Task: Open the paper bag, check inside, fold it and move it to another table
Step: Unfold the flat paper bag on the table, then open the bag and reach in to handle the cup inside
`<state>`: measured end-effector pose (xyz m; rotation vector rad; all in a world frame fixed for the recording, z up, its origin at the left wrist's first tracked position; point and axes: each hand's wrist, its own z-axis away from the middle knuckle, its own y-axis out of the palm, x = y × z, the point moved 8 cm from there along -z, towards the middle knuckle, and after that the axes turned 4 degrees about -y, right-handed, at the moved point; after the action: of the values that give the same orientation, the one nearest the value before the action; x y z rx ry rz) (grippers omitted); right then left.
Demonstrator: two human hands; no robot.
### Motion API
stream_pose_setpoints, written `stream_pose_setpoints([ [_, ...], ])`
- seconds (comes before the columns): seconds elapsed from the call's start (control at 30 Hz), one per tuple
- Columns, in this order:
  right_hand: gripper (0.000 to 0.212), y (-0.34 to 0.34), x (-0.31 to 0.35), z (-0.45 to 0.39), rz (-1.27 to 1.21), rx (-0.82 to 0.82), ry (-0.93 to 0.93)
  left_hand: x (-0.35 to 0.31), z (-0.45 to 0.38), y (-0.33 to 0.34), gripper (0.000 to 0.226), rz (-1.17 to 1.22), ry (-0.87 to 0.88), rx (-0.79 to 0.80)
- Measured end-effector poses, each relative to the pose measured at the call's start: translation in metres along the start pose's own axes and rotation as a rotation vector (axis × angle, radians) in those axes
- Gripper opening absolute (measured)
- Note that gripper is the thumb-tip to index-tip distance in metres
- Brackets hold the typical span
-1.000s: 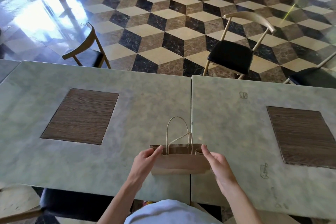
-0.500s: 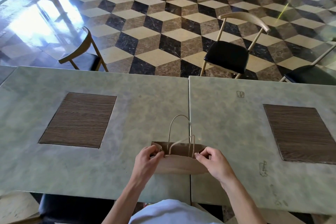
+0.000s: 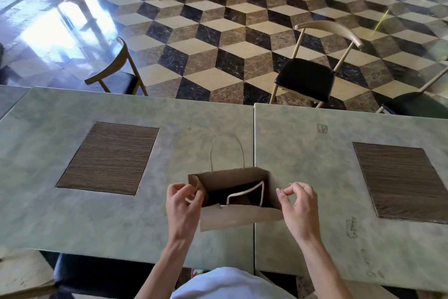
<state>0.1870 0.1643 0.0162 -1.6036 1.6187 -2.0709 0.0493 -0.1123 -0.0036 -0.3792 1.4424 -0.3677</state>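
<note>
A brown paper bag (image 3: 242,218) stands with its mouth wide open on the near edge of the left table (image 3: 169,124), right at the seam with the right table (image 3: 315,165). Its inside looks dark. One white handle (image 3: 244,192) droops into the mouth, and the other handle (image 3: 226,138) sticks out on the far side. My left hand (image 3: 181,204) pinches the bag's left side wall. My right hand (image 3: 300,206) pinches thumb and forefinger at the bag's right side wall.
Each table has a dark wood-grain inset, the left inset (image 3: 109,156) and the right inset (image 3: 400,180). Black-seated chairs stand beyond the tables: one chair (image 3: 305,78), a second chair (image 3: 116,75) and a third chair (image 3: 417,104). Another seat (image 3: 97,274) is below the near edge.
The bag was flat with both hands at its top corners. The hands have pulled the sides apart and its mouth now gapes open.
</note>
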Motion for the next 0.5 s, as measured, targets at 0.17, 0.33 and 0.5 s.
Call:
stream_pose_setpoints([
  [0.17,0.021,-0.008,-0.011,-0.001,0.073,-0.011,0.027,0.011,-0.006,-0.017,0.032,-0.072,0.014,-0.08],
  [0.33,0.023,-0.009,-0.006,0.0,0.175,0.059,0.011,-0.001,0.004,-0.017,0.03,-0.313,0.192,-0.026],
  [0.5,0.029,-0.01,0.027,-0.003,0.465,0.047,-0.284,-0.046,0.015,-0.001,0.018,-0.617,0.704,0.119],
])
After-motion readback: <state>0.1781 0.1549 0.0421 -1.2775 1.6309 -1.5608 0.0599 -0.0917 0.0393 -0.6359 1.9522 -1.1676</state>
